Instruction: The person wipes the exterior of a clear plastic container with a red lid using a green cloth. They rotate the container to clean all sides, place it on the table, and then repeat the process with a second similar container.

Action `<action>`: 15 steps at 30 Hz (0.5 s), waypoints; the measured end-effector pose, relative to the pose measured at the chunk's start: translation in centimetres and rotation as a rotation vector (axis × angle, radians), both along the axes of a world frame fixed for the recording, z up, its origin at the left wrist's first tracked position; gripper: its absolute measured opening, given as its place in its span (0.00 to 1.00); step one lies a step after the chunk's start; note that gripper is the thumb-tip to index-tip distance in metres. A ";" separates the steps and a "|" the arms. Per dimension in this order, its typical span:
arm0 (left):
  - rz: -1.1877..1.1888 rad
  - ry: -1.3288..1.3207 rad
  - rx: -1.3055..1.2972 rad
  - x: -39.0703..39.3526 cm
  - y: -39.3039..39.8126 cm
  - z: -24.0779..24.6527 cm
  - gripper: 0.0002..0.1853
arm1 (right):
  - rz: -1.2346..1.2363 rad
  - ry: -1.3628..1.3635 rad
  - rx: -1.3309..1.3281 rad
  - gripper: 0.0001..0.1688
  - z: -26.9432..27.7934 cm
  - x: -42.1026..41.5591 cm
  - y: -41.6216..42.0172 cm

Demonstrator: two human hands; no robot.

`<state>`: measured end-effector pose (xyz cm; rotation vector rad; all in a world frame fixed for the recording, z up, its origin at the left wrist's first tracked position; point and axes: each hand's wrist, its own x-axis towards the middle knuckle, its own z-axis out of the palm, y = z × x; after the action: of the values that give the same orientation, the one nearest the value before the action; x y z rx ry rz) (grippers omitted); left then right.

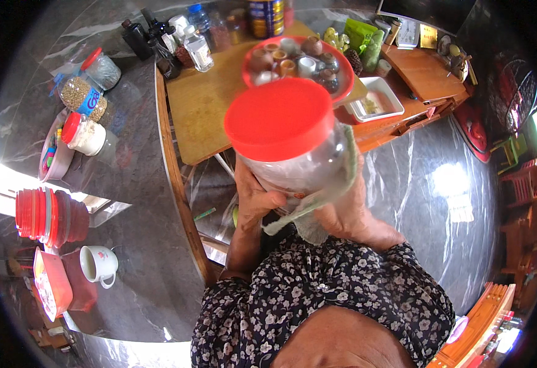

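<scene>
A clear plastic jar [291, 172] with a broad red screw lid [280, 119] is held up in front of my chest, its lid tilted toward the camera. My left hand [254, 195] grips the jar's left side, thumb across the front. On the other side my right hand [342, 207] presses a pale green cloth [314, 204] against the jar wall. The cloth wraps up along the jar's right edge, and a loose end hangs below. Most of my right fingers are hidden behind the cloth and jar. What the jar contains is hard to tell.
Beyond the jar, a wooden table [204, 115] carries a red tray [349, 89] of small cups and pots. A white tray [379, 99] lies beside it. On the dark marble table [149, 257] at left stand a white mug [98, 264], stacked red lids [50, 216] and several jars.
</scene>
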<state>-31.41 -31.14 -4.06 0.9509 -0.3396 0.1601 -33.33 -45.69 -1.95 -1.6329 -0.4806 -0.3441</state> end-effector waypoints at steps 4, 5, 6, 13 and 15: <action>-0.101 -0.058 0.060 0.3 -0.6 -0.1 0.61 | 0.022 0.072 0.115 0.51 1.5 0.1 -1.0; -0.107 -0.053 0.067 0.2 -0.7 0.0 0.61 | -0.018 -0.014 0.087 0.46 1.9 0.0 -1.1; -0.112 -0.048 0.074 0.0 -0.9 0.1 0.61 | -0.062 -0.101 0.060 0.41 2.4 0.0 -1.2; -0.137 -0.114 0.166 0.2 -1.7 0.5 0.60 | -0.340 -0.461 -0.278 0.29 -0.4 2.0 -5.4; -0.129 -0.131 0.177 0.2 -2.1 0.2 0.59 | -0.312 -0.337 -0.174 0.29 -0.9 2.4 -6.3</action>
<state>-31.24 -33.19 -3.88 1.0921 -0.5417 0.0756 -30.95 -52.03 -2.81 -1.8308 -0.5186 -0.8392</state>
